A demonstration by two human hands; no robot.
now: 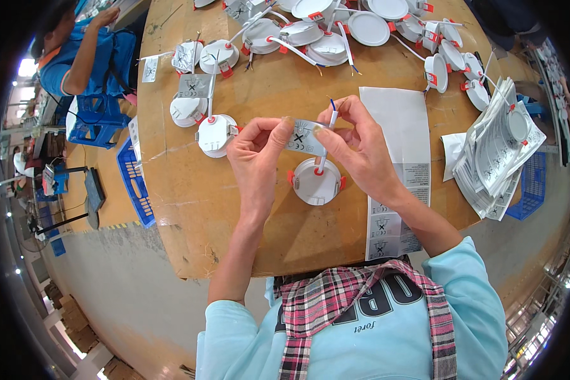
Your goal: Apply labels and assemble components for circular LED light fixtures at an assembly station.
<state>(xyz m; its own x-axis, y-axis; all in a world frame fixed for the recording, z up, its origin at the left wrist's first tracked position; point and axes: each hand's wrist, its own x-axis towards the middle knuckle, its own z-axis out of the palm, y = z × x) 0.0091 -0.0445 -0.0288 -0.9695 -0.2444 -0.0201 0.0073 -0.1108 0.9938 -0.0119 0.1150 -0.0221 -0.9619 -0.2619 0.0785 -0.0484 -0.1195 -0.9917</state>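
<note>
Between my two hands a silver printed label is stretched beside the white cable of a round white downlight. My left hand pinches the label's left end between thumb and fingers. The right end, next to the cable, is in the closed fingers of my right hand. The downlight lies back side up on the table, with red-tipped clips at its sides. Just beyond my left hand sits another downlight, and a silver label hangs on a cable behind it.
A label sheet lies right of my hands, and a fanned stack of label sheets farther right. Many downlights crowd the table's far side. Blue crates stand past the table's edges. Another person sits at the far left.
</note>
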